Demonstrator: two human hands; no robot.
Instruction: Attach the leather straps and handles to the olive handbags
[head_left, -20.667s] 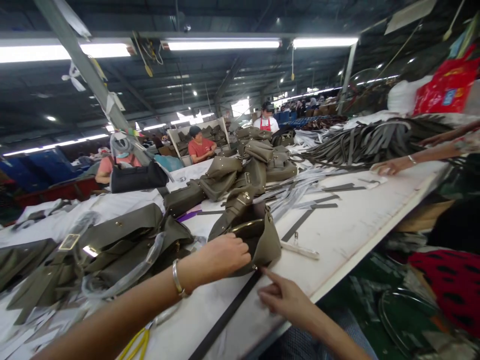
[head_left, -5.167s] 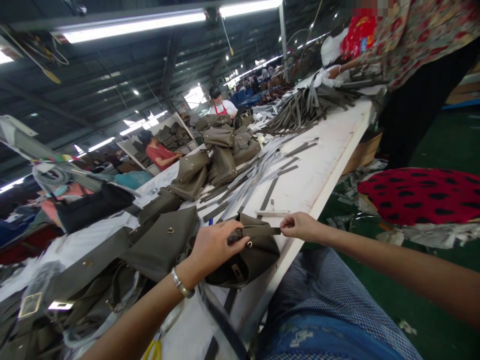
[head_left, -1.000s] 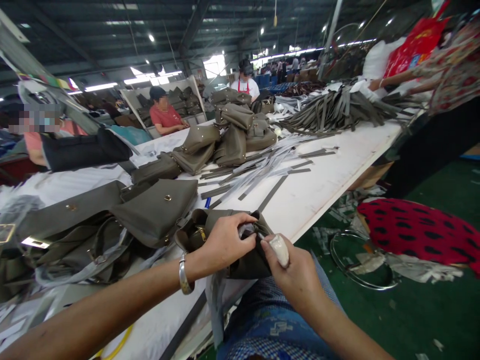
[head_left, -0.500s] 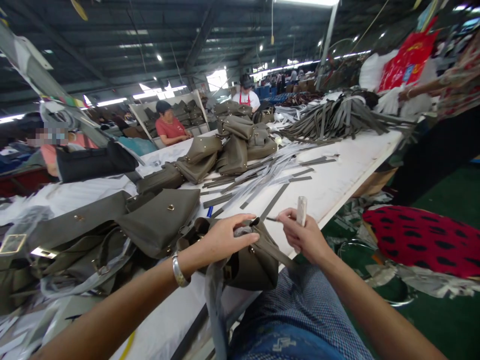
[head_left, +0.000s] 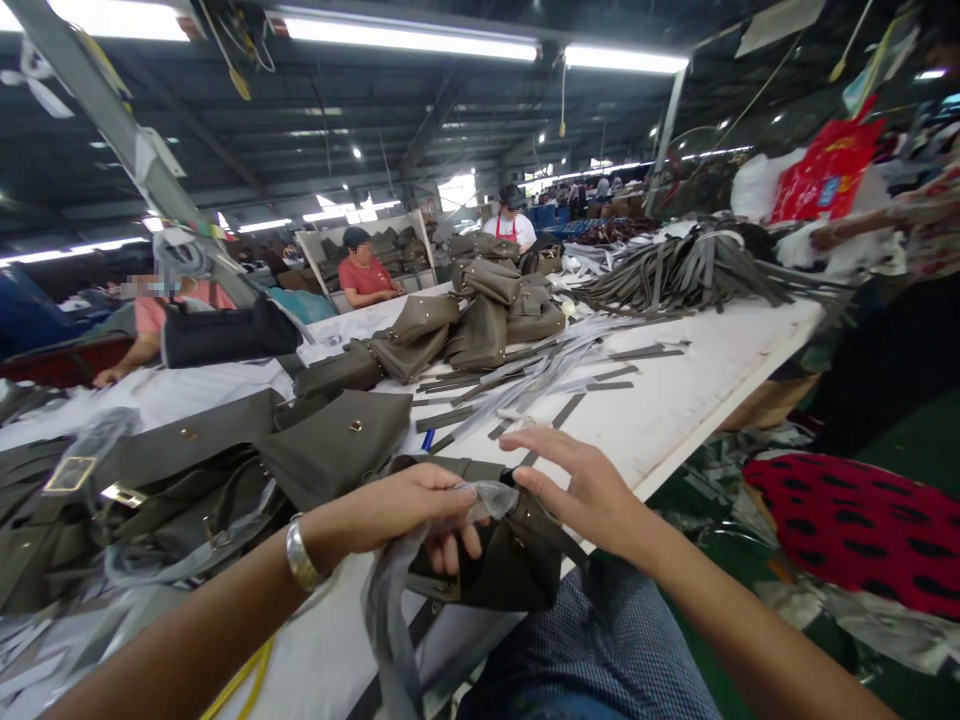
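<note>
A dark olive handbag rests at the near table edge, against my lap. My left hand, with a silver bangle at the wrist, is closed around a grey strap wrapped in clear plastic. The wrapped strap passes over the bag and hangs down on the left. My right hand is open at the bag's right side, thumb and fingers apart, its thumb close to the strap's plastic end. Whether the thumb touches it I cannot tell. A small whitish object lies just beyond my right fingers, partly hidden.
More olive bags lie to the left and in a pile farther back. Loose straps are heaped on the white table. Co-workers sit across the table. A red spotted cushion is at right.
My left hand has closed on the plastic-wrapped strap. My right hand has let go of the white-handled tool and opened beside the bag. The camera view has tilted upward.
</note>
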